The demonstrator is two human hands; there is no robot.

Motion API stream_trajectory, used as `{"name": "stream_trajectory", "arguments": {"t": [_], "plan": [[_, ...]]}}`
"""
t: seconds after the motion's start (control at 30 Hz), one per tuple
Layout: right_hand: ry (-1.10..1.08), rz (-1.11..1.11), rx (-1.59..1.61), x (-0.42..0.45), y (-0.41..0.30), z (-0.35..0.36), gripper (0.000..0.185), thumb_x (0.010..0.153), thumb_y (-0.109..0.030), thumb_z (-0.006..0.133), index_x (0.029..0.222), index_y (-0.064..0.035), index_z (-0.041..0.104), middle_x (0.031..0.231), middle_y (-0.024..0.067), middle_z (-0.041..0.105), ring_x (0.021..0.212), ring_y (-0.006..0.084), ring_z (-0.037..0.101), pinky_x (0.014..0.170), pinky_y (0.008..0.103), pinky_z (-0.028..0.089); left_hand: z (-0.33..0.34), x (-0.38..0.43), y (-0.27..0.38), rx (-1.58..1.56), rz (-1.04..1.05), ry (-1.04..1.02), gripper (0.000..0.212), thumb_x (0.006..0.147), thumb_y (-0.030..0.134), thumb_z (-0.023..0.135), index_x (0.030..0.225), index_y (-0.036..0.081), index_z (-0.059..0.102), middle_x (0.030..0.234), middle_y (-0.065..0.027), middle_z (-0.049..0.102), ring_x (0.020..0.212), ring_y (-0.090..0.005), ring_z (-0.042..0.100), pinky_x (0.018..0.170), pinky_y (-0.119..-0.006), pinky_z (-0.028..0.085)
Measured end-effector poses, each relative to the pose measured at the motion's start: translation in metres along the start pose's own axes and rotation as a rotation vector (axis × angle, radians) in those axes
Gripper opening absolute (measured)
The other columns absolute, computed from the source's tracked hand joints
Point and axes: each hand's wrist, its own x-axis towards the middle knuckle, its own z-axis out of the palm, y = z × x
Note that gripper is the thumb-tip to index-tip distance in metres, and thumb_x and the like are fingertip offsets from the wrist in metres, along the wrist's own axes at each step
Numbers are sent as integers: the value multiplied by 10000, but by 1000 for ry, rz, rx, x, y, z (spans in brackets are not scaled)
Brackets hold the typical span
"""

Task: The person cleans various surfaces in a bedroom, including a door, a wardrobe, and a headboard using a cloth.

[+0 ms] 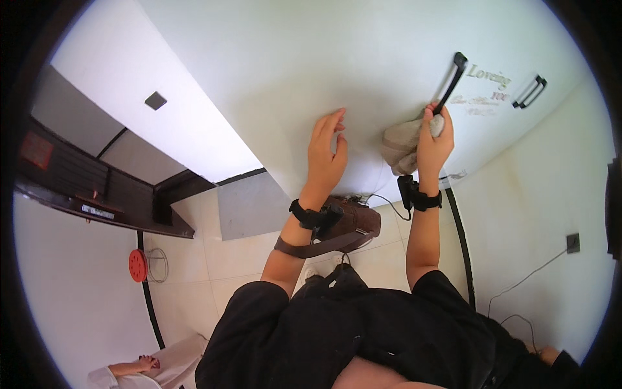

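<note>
My right hand (434,138) pinches a beige cloth (402,141) against the lower end of a long black door handle (453,80); folds of the cloth hang down beside the palm. The handle is fixed on a pale cabinet door (291,58) that bears decorative lettering. To the left, my left hand (328,146) hovers before the same pale surface, fingers slightly curled and apart, holding nothing. From my left forearm hangs a brown bag (357,223) by its strap. Both wrists wear black straps with small devices.
Another black handle (530,91) is at the right. A dark brown door (87,180) stands at the left, with a red stool (138,265) below it. Another person's hand (147,362) shows at the lower left. A cable runs from a wall socket (573,242) at the right.
</note>
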Motion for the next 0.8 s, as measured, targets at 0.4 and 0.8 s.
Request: {"name": "stream_trajectory", "arguments": {"t": [0.4,0.8], "plan": [[161,37,-85,-10,6,38,451,915,-274,599,1252,9,500,1244,151,500,1137,249,485,988,344,365,-73,-2,-28,-115,-63,-81,507,770,-125,482,1249,38,527,1123,-143,576,946,-236,595,839,-304,475],[218,82,158,-244,-112,220,187,984,-209,480,1057,-60,394,1041,70,419,963,191,429,863,335,405,-212,-41,-129,-154,250,-564,584,821,5,540,1384,57,392,1420,-119,407,1298,-305,389,1099,-439,286]]}}
